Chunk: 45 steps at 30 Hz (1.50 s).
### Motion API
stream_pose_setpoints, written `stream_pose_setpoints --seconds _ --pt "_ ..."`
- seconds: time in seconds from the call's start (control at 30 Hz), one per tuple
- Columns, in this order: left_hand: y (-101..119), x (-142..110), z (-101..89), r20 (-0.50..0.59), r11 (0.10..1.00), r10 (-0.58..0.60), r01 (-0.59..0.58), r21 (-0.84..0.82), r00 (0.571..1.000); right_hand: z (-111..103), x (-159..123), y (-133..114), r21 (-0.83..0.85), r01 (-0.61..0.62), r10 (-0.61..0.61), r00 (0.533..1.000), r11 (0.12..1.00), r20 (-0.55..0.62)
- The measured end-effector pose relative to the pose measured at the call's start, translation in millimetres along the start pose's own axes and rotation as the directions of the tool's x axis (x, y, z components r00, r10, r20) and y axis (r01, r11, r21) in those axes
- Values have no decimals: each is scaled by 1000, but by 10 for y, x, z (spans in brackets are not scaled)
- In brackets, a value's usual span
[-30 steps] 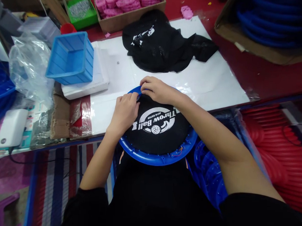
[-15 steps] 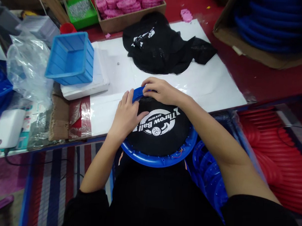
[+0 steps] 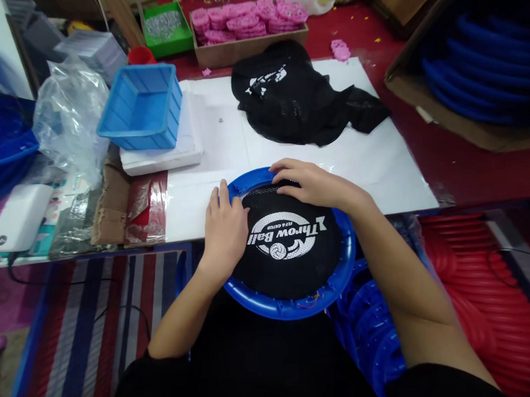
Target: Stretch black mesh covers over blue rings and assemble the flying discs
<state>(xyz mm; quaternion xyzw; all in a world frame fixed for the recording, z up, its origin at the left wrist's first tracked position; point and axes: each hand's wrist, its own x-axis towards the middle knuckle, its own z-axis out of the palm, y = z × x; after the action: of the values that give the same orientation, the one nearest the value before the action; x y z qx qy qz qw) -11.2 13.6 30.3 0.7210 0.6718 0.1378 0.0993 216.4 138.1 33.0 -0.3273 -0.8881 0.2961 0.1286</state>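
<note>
A round blue plastic ring (image 3: pixel 351 243) with black mesh stretched across it leans between my lap and the table's front edge. White "Throw Ball" print marks the mesh (image 3: pixel 288 275). My left hand (image 3: pixel 226 232) grips the ring's left side, fingers laid over the rim and thumb at the mesh edge. At the far rim, my right hand (image 3: pixel 312 183) has bent fingers closed over the ring and the mesh border. Thin orange thread shows on the near rim. Beyond the ring, a crumpled black printed mesh piece (image 3: pixel 295 106) lies on the white sheet (image 3: pixel 371 174).
A blue bin (image 3: pixel 139 108) stands on a white box at the left, near a clear plastic bag (image 3: pixel 71 114). Behind are a green tray (image 3: pixel 169 33) of small metal parts and a carton (image 3: pixel 254 44) of pink pieces. Red rings (image 3: pixel 476 289) are stacked at right.
The view has shifted, so the scene sits lower and further right. My left thumb has drawn back from the mesh, and more blue rim shows between my hands.
</note>
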Motion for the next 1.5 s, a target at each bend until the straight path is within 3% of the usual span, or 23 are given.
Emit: stream_pose_setpoints --seconds 0.13,0.3,0.47,0.63,0.77,0.9,1.1,1.27,1.37,1.5 --pt "-67 -6 -10 -22 999 39 -39 -18 999 35 -69 -127 -79 -22 24 1000 997 19" --pt "-261 65 -64 35 993 113 -112 -24 993 98 -118 -218 -161 -18 22 999 987 23" --pt "-470 194 -119 89 975 210 -202 -93 974 144 -127 -198 -84 -56 52 997 995 -53" --pt "-531 169 -163 171 978 169 -143 -154 971 212 -119 -181 -46 -105 97 984 993 -152" --pt "-562 159 -200 75 944 111 -81 -319 991 182 -113 -168 47 -142 148 967 989 -207" --pt "-576 238 -208 -70 884 75 -99 -457 995 64 -96 -147 198 -210 241 960 957 -145" --pt "-651 316 -160 -88 878 34 -72 -473 996 23 -63 -111 242 -269 306 943 932 -131" --pt "-812 306 -208 -63 838 58 -83 -540 996 95 -24 -134 148 -306 329 930 940 -165" --pt "-862 205 -281 -54 854 103 -116 -508 993 111 -15 -137 91 -303 315 933 949 -175" --pt "-829 -19 -346 27 931 173 -155 -331 984 134 -47 -132 69 -246 255 952 967 -170"
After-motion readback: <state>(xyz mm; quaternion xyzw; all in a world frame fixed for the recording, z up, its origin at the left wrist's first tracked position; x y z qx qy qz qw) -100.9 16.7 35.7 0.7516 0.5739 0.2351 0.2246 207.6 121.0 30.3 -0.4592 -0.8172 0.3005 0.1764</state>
